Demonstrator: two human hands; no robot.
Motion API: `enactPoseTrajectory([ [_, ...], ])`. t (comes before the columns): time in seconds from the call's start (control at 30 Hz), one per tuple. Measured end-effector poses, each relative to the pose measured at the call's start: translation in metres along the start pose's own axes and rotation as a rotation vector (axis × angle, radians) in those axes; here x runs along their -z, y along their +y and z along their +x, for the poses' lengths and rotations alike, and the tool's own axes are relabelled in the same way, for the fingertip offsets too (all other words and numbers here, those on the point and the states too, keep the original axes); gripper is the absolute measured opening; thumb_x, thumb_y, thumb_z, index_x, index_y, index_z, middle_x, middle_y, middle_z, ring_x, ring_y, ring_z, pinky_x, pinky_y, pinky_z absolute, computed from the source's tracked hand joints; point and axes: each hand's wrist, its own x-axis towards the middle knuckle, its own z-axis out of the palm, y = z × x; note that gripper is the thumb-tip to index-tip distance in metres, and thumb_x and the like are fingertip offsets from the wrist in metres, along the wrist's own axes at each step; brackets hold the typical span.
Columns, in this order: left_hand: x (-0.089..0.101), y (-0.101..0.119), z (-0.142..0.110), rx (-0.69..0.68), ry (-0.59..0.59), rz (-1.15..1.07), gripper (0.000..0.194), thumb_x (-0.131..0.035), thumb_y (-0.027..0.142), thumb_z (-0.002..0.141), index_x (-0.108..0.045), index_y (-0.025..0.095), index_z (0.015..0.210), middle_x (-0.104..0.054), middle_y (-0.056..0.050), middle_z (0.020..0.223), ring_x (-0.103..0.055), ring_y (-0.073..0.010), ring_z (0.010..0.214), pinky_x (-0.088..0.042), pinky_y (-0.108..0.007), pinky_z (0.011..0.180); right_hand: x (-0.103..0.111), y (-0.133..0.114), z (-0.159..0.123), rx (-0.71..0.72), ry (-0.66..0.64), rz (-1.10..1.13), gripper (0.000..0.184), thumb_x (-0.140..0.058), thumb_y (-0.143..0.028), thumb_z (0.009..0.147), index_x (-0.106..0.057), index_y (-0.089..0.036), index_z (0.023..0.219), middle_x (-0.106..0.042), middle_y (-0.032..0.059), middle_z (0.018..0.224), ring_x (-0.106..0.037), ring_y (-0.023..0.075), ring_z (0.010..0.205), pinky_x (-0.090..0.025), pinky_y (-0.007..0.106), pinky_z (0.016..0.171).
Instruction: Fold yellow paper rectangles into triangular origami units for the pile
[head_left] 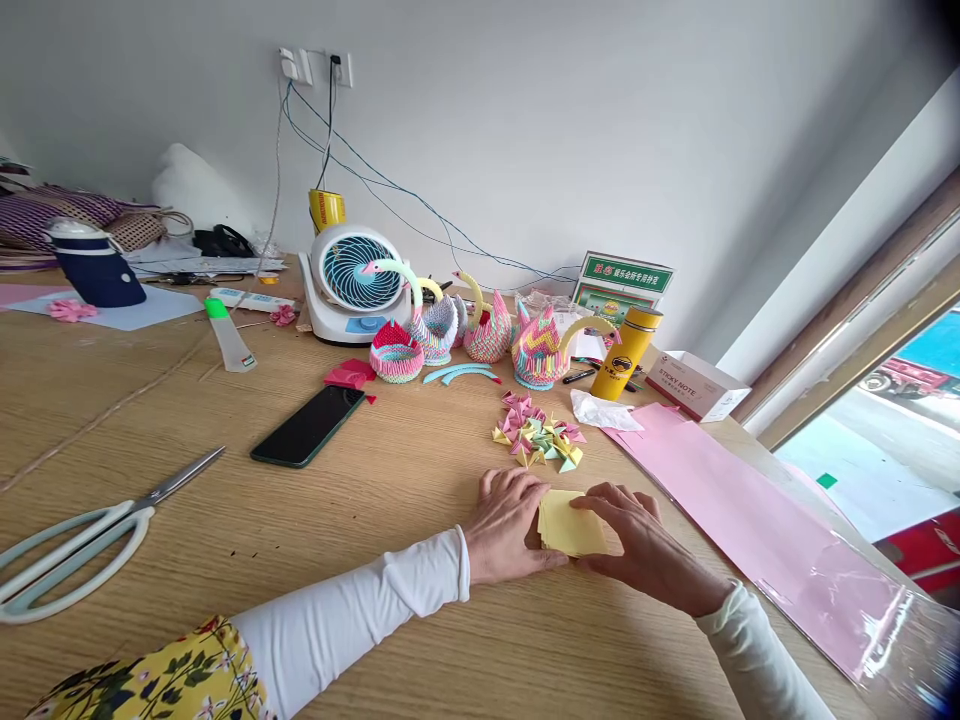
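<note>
A small stack of yellow square paper (574,522) lies on the table between my two hands. My left hand (511,528) closes around the stack's left edge, thumb at the near side. From the right, my right hand (645,540) grips the stack, with a fingertip on its top and the thumb low at its near corner. Just beyond the hands is a loose heap of small folded paper pieces (536,435) in pink, yellow and green. Folded-paper swans and baskets (540,350) stand farther back.
Large scissors (112,540) lie at the left, and a black phone (309,425) in the middle. A fan (360,285), a glue bottle (229,338) and a yellow flask (626,355) stand farther back. Pink sheets (757,520) and a sticky note box (694,385) are at the right.
</note>
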Motion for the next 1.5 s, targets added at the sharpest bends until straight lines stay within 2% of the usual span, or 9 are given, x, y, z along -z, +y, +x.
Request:
enactPoseTrajectory([
  [0.17, 0.000, 0.000, 0.001, 0.007, -0.001, 0.020, 0.073, -0.063, 0.065, 0.065, -0.048, 0.022, 0.122, -0.052, -0.011, 0.120, -0.038, -0.0315, 0.120, -0.022, -0.048, 0.102, 0.002, -0.006, 0.000, -0.012, -0.029, 0.032, 0.036, -0.063, -0.045, 0.078, -0.055, -0.024, 0.105, -0.058, 0.0098, 0.108, -0.052, 0.0286, 0.101, -0.035, 0.045, 0.086],
  [0.3, 0.000, 0.001, 0.001, 0.003, 0.006, 0.031, 0.073, -0.061, 0.066, 0.065, -0.048, 0.021, 0.121, -0.052, -0.011, 0.120, -0.039, -0.0305, 0.119, -0.022, -0.047, 0.101, 0.001, -0.006, -0.001, -0.016, -0.043, 0.050, 0.037, -0.062, -0.049, 0.077, -0.051, -0.023, 0.102, -0.057, 0.0091, 0.106, -0.053, 0.0277, 0.098, -0.035, 0.044, 0.085],
  [0.6, -0.001, 0.001, 0.000, 0.002, 0.012, 0.018, 0.071, -0.060, 0.066, 0.067, -0.047, 0.023, 0.122, -0.053, -0.010, 0.118, -0.040, -0.0305, 0.116, -0.023, -0.047, 0.099, -0.005, -0.005, 0.001, -0.073, -0.002, 0.068, 0.043, -0.061, -0.051, 0.079, -0.049, -0.025, 0.111, -0.060, 0.0081, 0.102, -0.058, 0.0263, 0.093, -0.035, 0.045, 0.085],
  [0.9, 0.001, 0.001, 0.000, 0.009, 0.007, 0.023, 0.069, -0.062, 0.065, 0.065, -0.048, 0.023, 0.118, -0.052, -0.009, 0.117, -0.041, -0.0298, 0.114, -0.026, -0.045, 0.098, -0.009, 0.000, 0.005, -0.157, 0.026, 0.091, 0.051, -0.062, -0.053, 0.076, -0.052, -0.025, 0.118, -0.063, 0.0051, 0.094, -0.061, 0.0239, 0.085, -0.039, 0.045, 0.085],
  [1.13, 0.000, -0.001, 0.001, 0.011, 0.008, 0.013, 0.069, -0.066, 0.063, 0.063, -0.049, 0.022, 0.115, -0.054, -0.009, 0.115, -0.044, -0.0285, 0.112, -0.029, -0.045, 0.096, -0.009, 0.003, 0.006, -0.138, 0.016, 0.176, 0.043, -0.057, -0.045, 0.082, -0.053, -0.025, 0.119, -0.063, 0.0027, 0.087, -0.062, 0.0189, 0.072, -0.045, 0.036, 0.073],
  [1.37, 0.000, -0.003, 0.002, 0.011, -0.010, 0.000, 0.073, -0.066, 0.063, 0.062, -0.047, 0.021, 0.118, -0.052, -0.009, 0.120, -0.043, -0.0289, 0.114, -0.029, -0.045, 0.096, -0.022, 0.003, 0.012, -0.173, 0.119, 0.089, 0.040, -0.051, -0.040, 0.085, -0.048, -0.024, 0.121, -0.064, 0.0013, 0.084, -0.062, 0.0187, 0.068, -0.040, 0.039, 0.076],
  [1.5, 0.001, -0.003, 0.003, 0.017, -0.021, 0.001, 0.072, -0.065, 0.064, 0.062, -0.047, 0.021, 0.116, -0.052, -0.009, 0.120, -0.043, -0.0287, 0.113, -0.030, -0.044, 0.095, -0.029, 0.009, 0.016, -0.217, 0.205, 0.044, 0.034, -0.043, -0.037, 0.089, -0.050, -0.022, 0.118, -0.063, 0.0013, 0.075, -0.062, 0.0198, 0.068, -0.039, 0.037, 0.071],
])
